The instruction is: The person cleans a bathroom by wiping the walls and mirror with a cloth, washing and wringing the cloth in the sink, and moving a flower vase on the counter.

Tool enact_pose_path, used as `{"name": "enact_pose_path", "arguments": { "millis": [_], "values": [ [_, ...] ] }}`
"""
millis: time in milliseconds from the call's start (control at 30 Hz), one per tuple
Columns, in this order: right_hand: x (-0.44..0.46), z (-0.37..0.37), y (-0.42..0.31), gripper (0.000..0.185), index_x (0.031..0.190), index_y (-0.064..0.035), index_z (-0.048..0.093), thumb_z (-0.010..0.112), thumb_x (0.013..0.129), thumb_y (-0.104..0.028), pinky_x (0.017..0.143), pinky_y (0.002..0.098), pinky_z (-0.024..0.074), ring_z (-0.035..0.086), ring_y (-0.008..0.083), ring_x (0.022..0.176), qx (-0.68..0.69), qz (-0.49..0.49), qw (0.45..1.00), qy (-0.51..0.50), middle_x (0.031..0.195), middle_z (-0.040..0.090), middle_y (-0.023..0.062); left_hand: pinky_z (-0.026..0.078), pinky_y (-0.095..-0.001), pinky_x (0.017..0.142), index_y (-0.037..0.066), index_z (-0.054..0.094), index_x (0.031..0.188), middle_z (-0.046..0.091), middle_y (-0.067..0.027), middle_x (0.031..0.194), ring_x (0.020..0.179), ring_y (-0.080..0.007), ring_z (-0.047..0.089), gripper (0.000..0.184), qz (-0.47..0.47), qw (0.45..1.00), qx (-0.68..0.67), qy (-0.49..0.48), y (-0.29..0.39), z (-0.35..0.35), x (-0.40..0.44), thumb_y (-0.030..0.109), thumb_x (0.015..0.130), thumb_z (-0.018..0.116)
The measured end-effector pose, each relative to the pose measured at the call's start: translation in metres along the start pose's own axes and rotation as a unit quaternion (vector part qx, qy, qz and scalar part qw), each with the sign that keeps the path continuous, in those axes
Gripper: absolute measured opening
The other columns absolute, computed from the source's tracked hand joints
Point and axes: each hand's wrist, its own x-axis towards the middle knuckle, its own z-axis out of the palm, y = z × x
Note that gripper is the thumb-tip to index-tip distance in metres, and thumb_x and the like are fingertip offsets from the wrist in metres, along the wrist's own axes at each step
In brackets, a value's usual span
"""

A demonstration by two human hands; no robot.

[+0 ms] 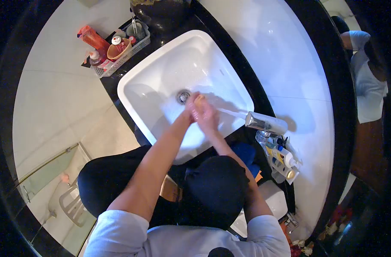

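Observation:
Over the white sink (131, 88), my left hand (192, 104) and my right hand (207, 118) are pressed together, close to the metal drain (183, 97). The fingers of both are closed and overlap. A small yellowish patch shows between them, too small to name. From the right, the chrome faucet (266, 123) sends a stream of water (230, 112) toward my right hand. My hands look wet, and whatever they may hold is hidden.
A grey basket (122, 60) with bottles and a cup stands on the black counter (114, 85) at the upper left. Several bottles (283, 158) stand behind the faucet. A mirror (366, 85) is at the right. A glass-sided shower area lies lower left.

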Motion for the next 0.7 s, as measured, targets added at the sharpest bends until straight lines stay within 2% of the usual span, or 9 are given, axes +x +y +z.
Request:
{"name": "enact_pose_path", "arguments": {
  "millis": [33, 100, 167, 233, 367, 433, 467, 633, 700],
  "values": [
    [-0.004, 0.007, -0.001, 0.033, 0.084, 0.0010, 0.060, 0.059, 0.082, -0.032, 0.064, 0.0366, 0.0470, 0.059, 0.0240, 0.066, -0.177, -0.245, 0.948, 0.104, 0.073, 0.061, 0.0130, 0.048, -0.0411, 0.078, 0.007, 0.055, 0.095, 0.059, -0.0111, 0.094, 0.082, -0.0270, 0.058, 0.029, 0.001, 1.000, -0.001, 0.000, -0.006, 0.003, 0.002, 0.033, 0.083, 0.047],
    [0.003, -0.005, 0.027, 0.027, 0.080, 0.0009, 0.058, 0.059, 0.081, -0.026, 0.061, 0.0395, 0.0463, 0.057, 0.0312, 0.062, -0.104, -0.226, 0.966, 0.076, 0.071, 0.059, 0.0184, 0.048, -0.0428, 0.079, 0.007, 0.056, 0.093, 0.061, -0.0108, 0.086, 0.084, -0.0258, 0.059, 0.036, 0.033, 0.987, 0.048, 0.150, -0.031, 0.029, 0.005, 0.037, 0.090, 0.036],
    [0.022, -0.017, 0.026, 0.021, 0.078, -0.0003, 0.059, 0.062, 0.077, -0.021, 0.060, 0.0409, 0.0456, 0.057, 0.0326, 0.062, -0.075, 0.113, 0.991, 0.007, 0.069, 0.058, 0.0187, 0.047, -0.0425, 0.083, 0.008, 0.056, 0.095, 0.061, -0.0102, 0.092, 0.089, -0.0249, 0.058, 0.043, 0.013, 0.958, 0.184, 0.221, -0.031, 0.081, 0.002, 0.045, 0.090, 0.034],
    [0.016, -0.012, 0.017, 0.015, 0.075, -0.0014, 0.059, 0.062, 0.076, -0.016, 0.063, 0.0407, 0.0453, 0.057, 0.0321, 0.066, -0.111, 0.148, 0.983, 0.016, 0.070, 0.058, 0.0163, 0.045, -0.0409, 0.086, 0.009, 0.055, 0.100, 0.060, -0.0098, 0.099, 0.094, -0.0237, 0.057, 0.048, -0.010, 0.964, 0.131, 0.230, -0.032, 0.089, 0.000, 0.050, 0.090, 0.033],
    [-0.007, 0.006, 0.017, 0.014, 0.076, -0.0023, 0.056, 0.058, 0.082, -0.015, 0.072, 0.0389, 0.0443, 0.056, 0.0302, 0.075, -0.135, -0.214, 0.967, 0.016, 0.079, 0.060, 0.0119, 0.045, -0.0396, 0.086, 0.010, 0.054, 0.107, 0.058, -0.0084, 0.103, 0.094, -0.0219, 0.057, 0.044, 0.016, 0.967, 0.167, 0.191, -0.035, 0.076, 0.005, 0.045, 0.093, 0.031],
    [0.012, 0.003, 0.042, 0.016, 0.082, -0.0024, 0.056, 0.056, 0.084, -0.018, 0.070, 0.0365, 0.0443, 0.055, 0.0246, 0.073, -0.011, -0.118, 0.990, 0.074, 0.078, 0.058, 0.0103, 0.046, -0.0390, 0.084, 0.010, 0.053, 0.107, 0.058, -0.0079, 0.103, 0.093, -0.0214, 0.057, 0.041, 0.043, 0.961, 0.185, 0.200, -0.037, 0.063, 0.008, 0.041, 0.094, 0.031],
    [0.023, -0.011, 0.026, 0.029, 0.073, -0.0012, 0.054, 0.052, 0.087, -0.027, 0.064, 0.0391, 0.0434, 0.055, 0.0263, 0.068, 0.020, 0.120, 0.992, 0.042, 0.076, 0.058, 0.0161, 0.046, -0.0387, 0.083, 0.010, 0.053, 0.108, 0.058, -0.0076, 0.102, 0.092, -0.0211, 0.057, 0.039, 0.057, 0.958, 0.194, 0.203, -0.037, 0.060, 0.010, 0.039, 0.094, 0.031],
    [0.003, -0.004, 0.018, 0.030, 0.071, -0.0027, 0.053, 0.050, 0.088, -0.027, 0.062, 0.0367, 0.0439, 0.055, 0.0250, 0.068, 0.119, 0.081, 0.982, 0.119, 0.072, 0.056, 0.0152, 0.049, -0.0326, 0.075, 0.011, 0.055, 0.105, 0.060, -0.0068, 0.096, 0.087, -0.0191, 0.058, 0.036, -0.025, 0.947, 0.171, 0.272, -0.017, 0.099, -0.005, 0.036, 0.094, 0.031],
    [-0.005, 0.006, 0.022, 0.029, 0.071, -0.0031, 0.054, 0.050, 0.087, -0.028, 0.062, 0.0371, 0.0437, 0.055, 0.0232, 0.068, -0.067, -0.141, 0.986, 0.062, 0.071, 0.057, 0.0143, 0.049, -0.0330, 0.073, 0.011, 0.056, 0.101, 0.061, -0.0067, 0.094, 0.083, -0.0184, 0.059, 0.037, -0.022, 0.984, 0.103, -0.145, -0.013, 0.025, 0.009, 0.038, 0.094, 0.031]
  ]
}}
